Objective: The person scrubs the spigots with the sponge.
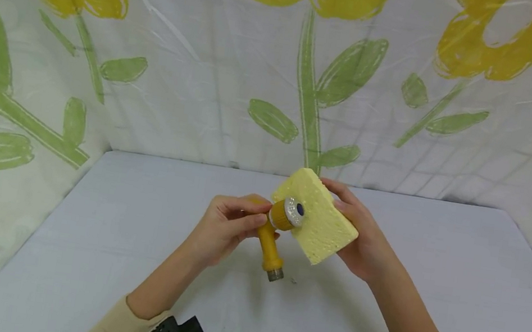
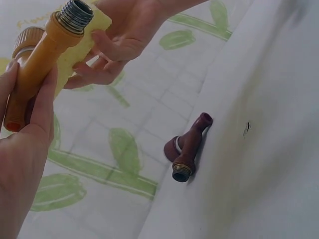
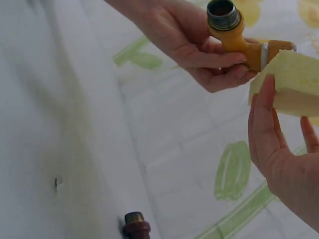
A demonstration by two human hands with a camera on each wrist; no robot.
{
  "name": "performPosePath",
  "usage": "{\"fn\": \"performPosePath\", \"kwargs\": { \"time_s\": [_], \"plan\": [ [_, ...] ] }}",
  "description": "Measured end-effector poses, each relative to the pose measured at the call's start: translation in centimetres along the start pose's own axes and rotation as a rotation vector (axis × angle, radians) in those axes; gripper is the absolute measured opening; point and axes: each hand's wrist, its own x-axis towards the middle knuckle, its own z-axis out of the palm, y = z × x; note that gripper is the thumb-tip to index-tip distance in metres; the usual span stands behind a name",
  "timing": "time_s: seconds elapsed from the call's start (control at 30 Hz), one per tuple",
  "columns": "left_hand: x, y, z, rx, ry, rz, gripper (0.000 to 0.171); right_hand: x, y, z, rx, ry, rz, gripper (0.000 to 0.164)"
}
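Observation:
My left hand [image 1: 224,228] pinches a yellow tap [image 1: 268,240] between thumb and fingers. The tap has a bare metal threaded end, and its round knob carries a silvery ring and a dark blue centre. In my right hand [image 1: 363,236] is a pale yellow rectangular sponge [image 1: 327,220], gripped at its far side and tilted. The sponge's broad face lies right at the knob, overlapping it in the head view. Both things are held up above the table. The left wrist view shows the tap's threaded end pointing up beside the sponge [image 2: 75,55].
A dark red tap [image 2: 192,144] with a threaded end lies on the table in the left wrist view; the right wrist view catches part of it. The white table [image 1: 105,257] has a small dark mark. Behind it hangs a flower-printed sheet [image 1: 179,91].

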Motion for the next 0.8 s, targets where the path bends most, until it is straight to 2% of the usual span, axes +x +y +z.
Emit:
{"fn": "performPosePath", "kwargs": {
  "time_s": [0.1, 0.2, 0.33, 0.43, 0.57, 0.7, 0.8],
  "plan": [
    [-0.1, 0.0, 0.0, 0.013, -0.022, -0.020, 0.015, 0.0, 0.1, 0.1, 0.011, 0.003, 0.004, 0.036],
    [-0.1, 0.1, 0.0, 0.040, -0.013, -0.030, 0.016, 0.1, 0.1, 0.0, -0.012, 0.012, 0.016, 0.036],
    [-0.1, 0.4, 0.0, 0.081, 0.051, -0.066, 0.025, -0.2, -0.4, -0.5, -0.087, -0.014, 0.039, 0.038],
    [0.0, 0.8, 0.2, 0.114, 0.132, -0.115, 0.041, -0.4, -0.9, -0.9, -0.126, -0.051, 0.057, 0.039],
    [0.1, 1.4, 0.5, 0.191, 0.220, -0.178, 0.050, -0.6, -1.3, -1.3, -0.178, -0.104, 0.078, 0.039],
    [0.2, 1.8, 0.5, 0.277, 0.241, -0.215, 0.051, -0.6, -1.6, -1.5, -0.274, -0.134, 0.097, 0.039],
    [0.2, 2.0, 0.5, 0.358, 0.220, -0.225, 0.051, -0.7, -1.9, -1.5, -0.374, -0.161, 0.109, 0.039]
  ]
}}
